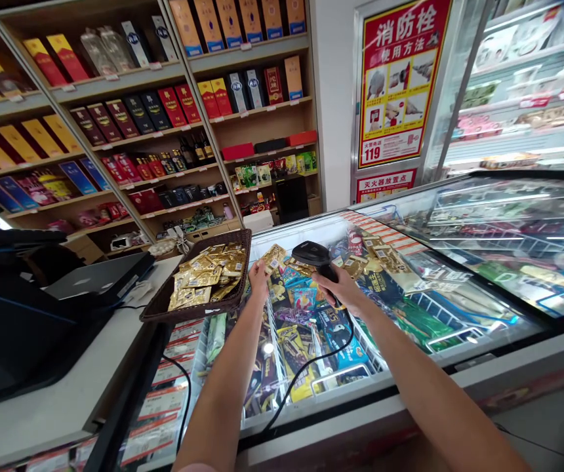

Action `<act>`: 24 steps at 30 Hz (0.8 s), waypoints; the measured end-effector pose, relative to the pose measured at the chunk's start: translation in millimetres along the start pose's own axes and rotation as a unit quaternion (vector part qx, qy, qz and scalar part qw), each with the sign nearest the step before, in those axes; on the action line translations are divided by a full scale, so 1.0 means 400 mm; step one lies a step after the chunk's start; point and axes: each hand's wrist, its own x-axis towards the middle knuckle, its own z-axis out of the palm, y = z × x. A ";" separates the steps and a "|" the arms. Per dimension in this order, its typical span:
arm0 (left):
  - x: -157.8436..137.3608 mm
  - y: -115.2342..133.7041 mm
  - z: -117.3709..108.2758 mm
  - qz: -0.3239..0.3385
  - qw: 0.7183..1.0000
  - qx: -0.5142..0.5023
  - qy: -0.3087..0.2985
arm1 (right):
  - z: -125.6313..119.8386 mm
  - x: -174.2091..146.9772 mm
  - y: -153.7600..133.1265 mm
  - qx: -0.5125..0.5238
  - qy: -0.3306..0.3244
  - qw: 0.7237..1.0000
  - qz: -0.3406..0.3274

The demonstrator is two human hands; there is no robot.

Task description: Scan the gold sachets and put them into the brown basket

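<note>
My left hand (258,278) pinches a small gold foil packet (275,257) by its edge, holding it above the glass top of a chest freezer. In my right hand (342,288) is a black handheld barcode scanner (313,252), its head pointing left toward the packet. A black cable (311,360) runs down from the scanner's handle and curves across the glass. Left of my left hand, a dark brown woven basket (246,262) holds many similar gold packets (198,278). More gold packets (385,257) lie beyond my right hand on the freezer.
Colourful wrapped goods show through the freezer glass (459,357). A white counter (100,367) with a dark machine (11,314) stands at the left. Shelves (149,137) of boxed goods line the back, with a red poster (402,85) and a lit display case (528,98) at right.
</note>
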 end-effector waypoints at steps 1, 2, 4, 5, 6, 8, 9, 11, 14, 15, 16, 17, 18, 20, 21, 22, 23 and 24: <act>-0.001 0.002 -0.001 -0.005 1.000 -0.016 0.001 | 0.000 -0.001 0.001 0.000 -0.010 1.000 0.007; -0.001 0.003 -0.001 -0.009 1.000 -0.030 0.001 | 0.001 -0.002 0.001 0.001 -0.020 1.000 0.014; -0.002 0.007 0.000 -0.016 0.998 -0.052 -0.001 | 0.001 -0.005 -0.001 0.005 -0.035 0.999 0.023; -0.003 0.008 0.000 -0.019 0.998 -0.061 -0.001 | 0.001 -0.006 -0.003 0.005 -0.041 0.999 0.026; -0.003 0.009 0.001 -0.022 0.997 -0.068 -0.002 | 0.001 -0.007 -0.004 0.003 -0.045 0.999 0.030; -0.002 0.009 0.003 -0.026 0.997 -0.079 -0.001 | -0.001 -0.008 -0.005 -0.006 -0.055 0.998 0.037; -0.001 0.008 0.003 -0.027 0.996 -0.083 -0.001 | -0.002 -0.007 -0.005 -0.013 -0.062 0.997 0.040; 0.001 0.007 0.003 -0.028 0.996 -0.089 0.000 | -0.004 -0.005 -0.003 -0.027 -0.078 0.996 0.042; 0.003 0.005 0.002 -0.029 0.995 -0.096 0.001 | -0.007 -0.003 -0.001 -0.041 -0.091 0.994 0.041; 0.003 0.005 0.002 -0.029 0.995 -0.097 0.001 | -0.008 -0.004 -0.002 -0.045 -0.092 0.994 0.041; 0.003 0.005 0.001 -0.030 0.995 -0.098 0.002 | -0.008 -0.005 -0.003 -0.049 -0.092 0.994 0.041; 0.002 0.005 0.001 -0.030 0.995 -0.098 0.002 | -0.007 -0.006 -0.005 -0.052 -0.092 0.994 0.041; 0.002 0.005 0.000 -0.031 0.995 -0.098 0.002 | -0.007 -0.008 -0.008 -0.054 -0.093 0.993 0.040; 0.000 0.007 0.001 -0.032 0.995 -0.098 0.002 | -0.005 -0.012 -0.015 -0.058 -0.095 0.993 0.040; -0.001 0.008 0.001 -0.033 0.995 -0.098 0.003 | -0.004 -0.014 -0.017 -0.058 -0.095 0.993 0.042; -0.002 0.009 0.002 -0.034 0.995 -0.098 0.004 | -0.003 -0.015 -0.019 -0.059 -0.096 0.993 0.045; -0.002 0.011 0.003 -0.035 0.995 -0.098 0.005 | -0.002 -0.015 -0.020 -0.059 -0.096 0.992 0.048; -0.003 0.012 0.004 -0.036 0.994 -0.098 0.007 | -0.002 -0.015 -0.020 -0.060 -0.096 0.992 0.049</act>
